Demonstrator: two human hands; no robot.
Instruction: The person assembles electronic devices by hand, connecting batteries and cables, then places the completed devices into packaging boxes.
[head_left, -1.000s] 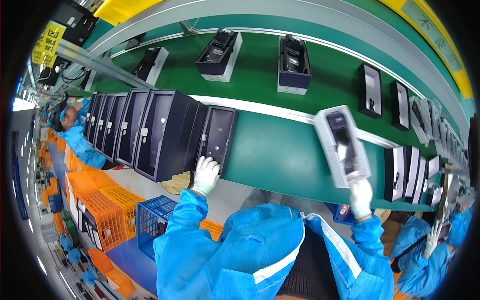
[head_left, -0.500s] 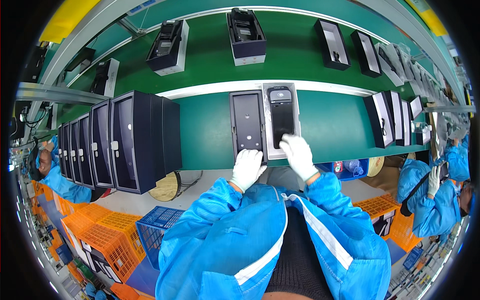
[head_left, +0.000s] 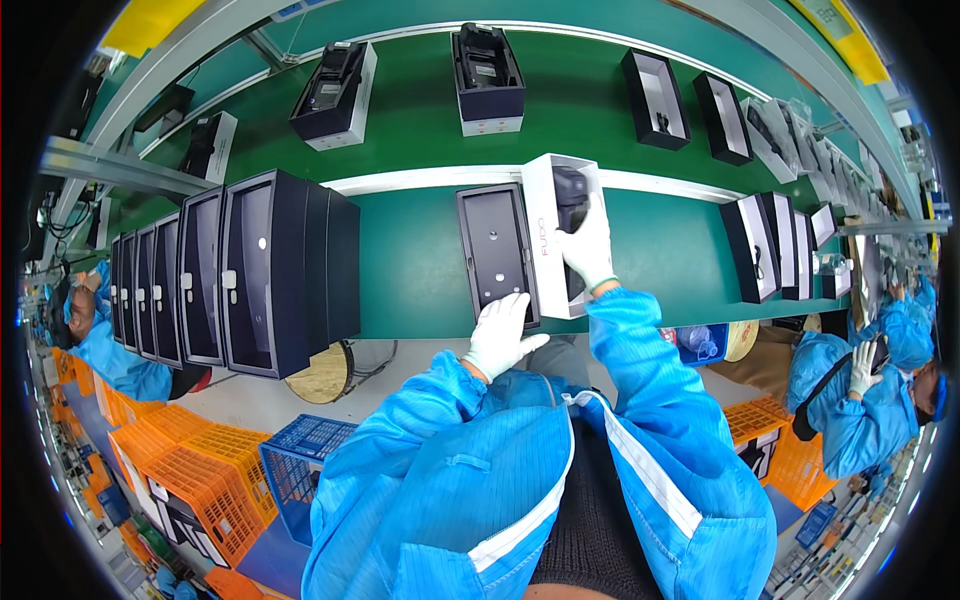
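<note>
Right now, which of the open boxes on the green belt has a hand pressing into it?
The white box beside the flat black tray: the right hand rests on the dark item inside it. The other boxes along the belt are untouched.

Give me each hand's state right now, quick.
Left hand: open, fingers resting on the black tray.
Right hand: closed on the white box.

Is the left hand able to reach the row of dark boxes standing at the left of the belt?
Probably yes. The left hand rests on the flat black tray, and only bare green belt lies between it and the row of dark boxes.
</note>
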